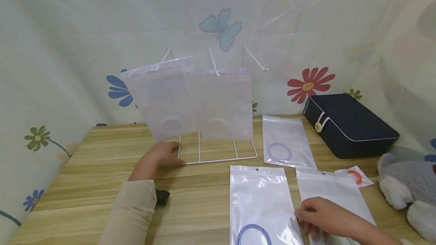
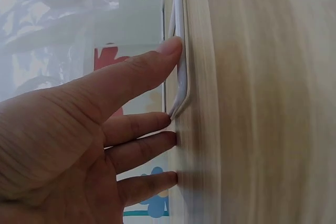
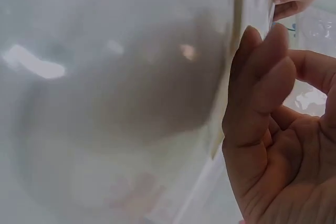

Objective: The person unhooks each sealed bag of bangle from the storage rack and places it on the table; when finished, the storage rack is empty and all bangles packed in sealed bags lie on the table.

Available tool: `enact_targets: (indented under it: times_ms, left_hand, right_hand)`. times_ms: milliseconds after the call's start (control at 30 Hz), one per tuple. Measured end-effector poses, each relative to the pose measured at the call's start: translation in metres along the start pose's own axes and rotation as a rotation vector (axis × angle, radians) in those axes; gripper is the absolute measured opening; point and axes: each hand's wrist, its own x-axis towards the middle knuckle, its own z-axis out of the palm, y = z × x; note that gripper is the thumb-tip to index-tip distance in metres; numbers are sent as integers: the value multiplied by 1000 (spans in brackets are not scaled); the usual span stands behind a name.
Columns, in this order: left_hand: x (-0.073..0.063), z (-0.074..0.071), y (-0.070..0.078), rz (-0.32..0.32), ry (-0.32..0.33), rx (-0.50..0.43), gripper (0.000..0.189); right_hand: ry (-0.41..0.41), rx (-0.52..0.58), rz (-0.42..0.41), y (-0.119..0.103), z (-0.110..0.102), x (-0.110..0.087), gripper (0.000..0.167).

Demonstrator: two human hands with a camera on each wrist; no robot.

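Note:
A white wire display rack [image 1: 218, 160] stands on the table, with three prongs at its top. One clear zip bag [image 1: 154, 93] hangs tilted from the left prong, another [image 1: 226, 97] from the middle one; each shows a faint ring. At the base's front left corner, my left hand [image 1: 165, 155] touches the wire, its thumb [image 2: 170, 48] on the rod and its other fingers straight. Loosely curled, my right hand [image 1: 318, 214] is at the right edge of a zip bag [image 1: 259, 196] holding a blue ring, above a second flat bag [image 1: 340, 190]. Nothing shows between its fingers.
Behind these lies a bag [image 1: 284, 133] with a pale lilac ring. A small packet [image 1: 366, 180] with an orange-red coil pokes out beside the second bag. To the right are a dark box [image 1: 351, 120] with a gold clasp and a grey plush toy [image 1: 405, 179].

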Motion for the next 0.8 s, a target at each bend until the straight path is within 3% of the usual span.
enact_targets:
  times_ms: [100,267,433,600,800]
  left_hand:
    - [-2,-1,-2,11,6,-18,81]
    - [-2,-1,-3,29,14,-29,79]
    - [-1,1,-7,27,15,-30,77]
    - [2,5,-11,41,24,-31,77]
    - [-1,3,-13,43,48,-3,76]
  right_hand:
    - [44,-56,-38,-11,-8,5,24]
    - [208,-92,-228,-45,-20,23,19]
    - [416,-120,-397,-89,-32,55,39]
    - [512,-91,-422,-119,-45,89,65]
    - [496,22,-384,-142,-50,119,79]
